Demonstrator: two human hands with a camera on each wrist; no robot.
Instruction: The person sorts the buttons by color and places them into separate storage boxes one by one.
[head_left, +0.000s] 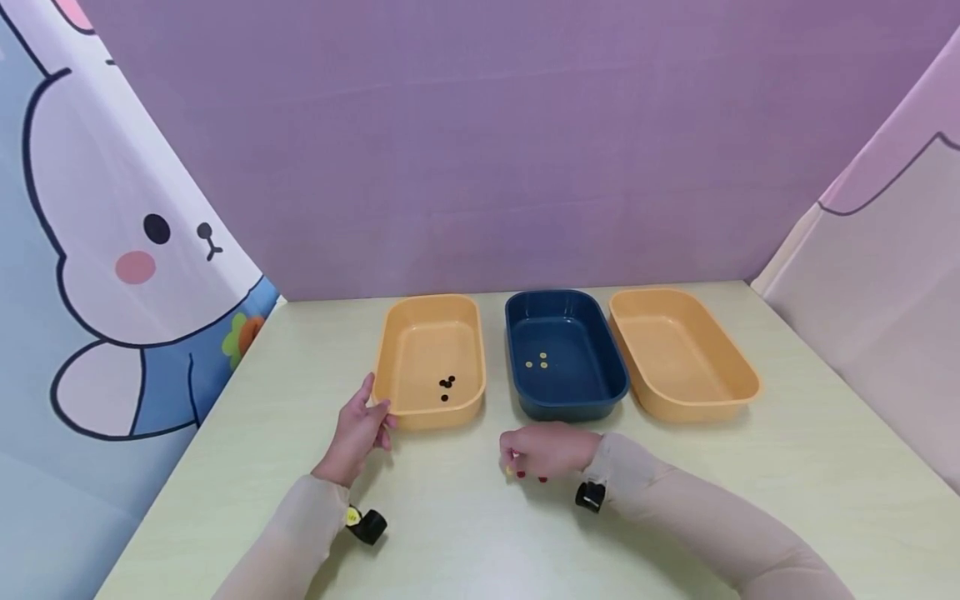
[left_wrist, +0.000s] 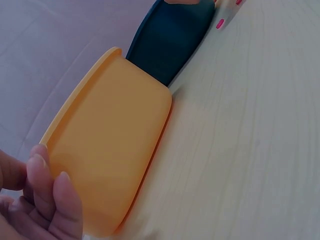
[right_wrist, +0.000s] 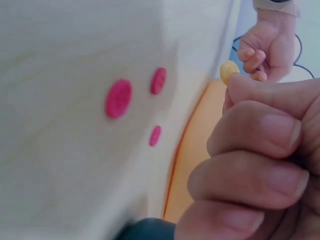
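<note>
My right hand (head_left: 551, 448) pinches a small yellow button (right_wrist: 229, 72) between thumb and forefinger, low over the table in front of the blue tray (head_left: 566, 408). Three pinkish-red buttons (right_wrist: 119, 98) lie on the table beneath this hand; it partly hides them in the head view. At the near left corner of the left yellow tray (head_left: 431, 419), my left hand (head_left: 358, 435) holds the rim, fingertips against the outer wall. Several black buttons (head_left: 445, 397) lie inside that tray. Three yellow buttons (head_left: 543, 365) sit on the floor of the blue tray.
A second yellow tray (head_left: 697, 408) stands at the right, close beside the blue one. All three trays line the back of the pale wooden table (head_left: 450, 533). Behind them hangs a purple cloth (head_left: 525, 150), with printed cloths at both sides.
</note>
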